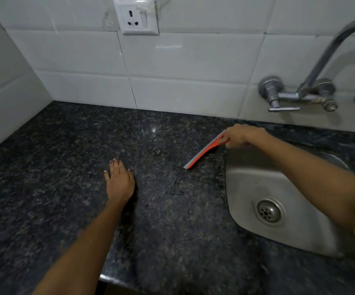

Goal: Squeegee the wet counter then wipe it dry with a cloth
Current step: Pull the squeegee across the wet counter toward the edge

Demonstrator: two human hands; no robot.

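Steel sink (246, 179) sits sunk in at the right, its round drain (269, 211) down near the front. Above it, a metal tap (312, 84) juts out of the white tiled wall (183, 60), spout arching up and right, lever handle (284, 109) lying flat. Higher up, left of the tap, a white power socket (137, 17) on the tiles
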